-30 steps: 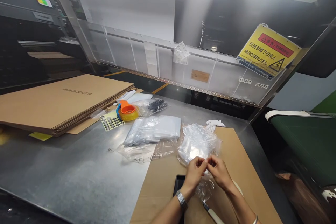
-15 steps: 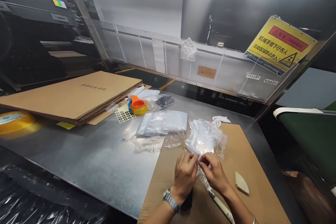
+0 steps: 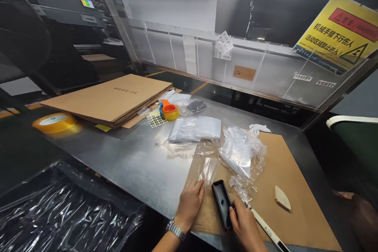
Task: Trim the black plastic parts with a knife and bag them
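Low on the brown cardboard sheet [image 3: 295,189], my left hand [image 3: 189,202] pinches the near edge of a small clear plastic bag [image 3: 209,168]. Beside it, my right hand [image 3: 245,222] grips a black rectangular case [image 3: 221,201] by its right side. The case's hollow face is turned up toward me. Right of that hand lies a white-handled tool [image 3: 267,228] marked "A26"; its tip sits near crumpled clear plastic. Beyond both hands is a heap of clear bags [image 3: 238,151], next to a flat stack of bags [image 3: 195,128].
Orange tape dispenser [image 3: 169,109], round sticker sheet [image 3: 156,119] and stacked cardboard [image 3: 126,94] stand at the back left of the metal table [image 3: 132,161]. A yellow tape roll [image 3: 56,122] is far left. A beige wedge-shaped block [image 3: 282,198] and white glove [image 3: 259,128] lie right.
My hands were together at the bag heap; now they are apart and nearer me. The left has drawn a single bag away, and the right has taken hold of the black case.
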`<action>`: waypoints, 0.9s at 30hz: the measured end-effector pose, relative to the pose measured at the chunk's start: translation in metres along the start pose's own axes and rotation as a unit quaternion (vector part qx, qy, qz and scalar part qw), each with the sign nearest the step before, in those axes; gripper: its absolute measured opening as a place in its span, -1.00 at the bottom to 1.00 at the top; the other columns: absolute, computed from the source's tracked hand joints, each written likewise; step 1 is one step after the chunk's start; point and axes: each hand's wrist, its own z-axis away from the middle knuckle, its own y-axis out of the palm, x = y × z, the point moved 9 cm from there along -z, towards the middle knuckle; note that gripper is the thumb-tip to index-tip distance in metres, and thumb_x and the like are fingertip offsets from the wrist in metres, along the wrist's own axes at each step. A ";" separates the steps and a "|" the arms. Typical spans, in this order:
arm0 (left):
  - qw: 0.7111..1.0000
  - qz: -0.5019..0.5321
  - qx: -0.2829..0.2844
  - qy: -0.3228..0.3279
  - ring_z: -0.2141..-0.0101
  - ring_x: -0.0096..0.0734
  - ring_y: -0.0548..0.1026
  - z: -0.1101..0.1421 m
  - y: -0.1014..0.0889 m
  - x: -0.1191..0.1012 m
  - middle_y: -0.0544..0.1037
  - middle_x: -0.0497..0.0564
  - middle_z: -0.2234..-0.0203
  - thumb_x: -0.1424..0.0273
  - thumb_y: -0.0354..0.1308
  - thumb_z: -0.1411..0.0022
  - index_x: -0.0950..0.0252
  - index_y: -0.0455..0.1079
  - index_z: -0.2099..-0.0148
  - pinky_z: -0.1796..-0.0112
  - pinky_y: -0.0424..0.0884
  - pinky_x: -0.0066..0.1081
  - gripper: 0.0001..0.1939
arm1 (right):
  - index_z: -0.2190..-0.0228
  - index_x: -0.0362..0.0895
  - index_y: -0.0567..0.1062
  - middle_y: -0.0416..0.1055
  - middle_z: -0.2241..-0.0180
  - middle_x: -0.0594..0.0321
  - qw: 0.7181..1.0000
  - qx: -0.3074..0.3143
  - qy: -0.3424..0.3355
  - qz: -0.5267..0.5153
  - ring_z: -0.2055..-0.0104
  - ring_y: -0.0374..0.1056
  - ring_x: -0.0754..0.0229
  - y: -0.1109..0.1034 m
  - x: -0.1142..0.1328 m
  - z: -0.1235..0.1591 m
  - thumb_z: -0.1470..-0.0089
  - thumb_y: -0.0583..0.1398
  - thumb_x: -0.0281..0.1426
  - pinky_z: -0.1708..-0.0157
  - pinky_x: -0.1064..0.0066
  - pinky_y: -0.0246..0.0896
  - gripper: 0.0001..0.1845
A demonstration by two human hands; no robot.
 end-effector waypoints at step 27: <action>0.977 -0.012 0.116 0.179 0.39 -0.28 0.45 0.053 0.005 -0.078 0.49 0.08 0.44 0.51 -0.11 -0.23 0.23 0.38 0.00 0.41 0.42 -0.36 -0.64 | 0.14 -0.14 0.34 0.42 0.63 0.25 0.999 -0.021 0.038 -0.018 0.61 0.35 0.14 0.000 0.004 0.011 -0.18 -0.14 -0.26 0.59 0.43 0.08 -0.62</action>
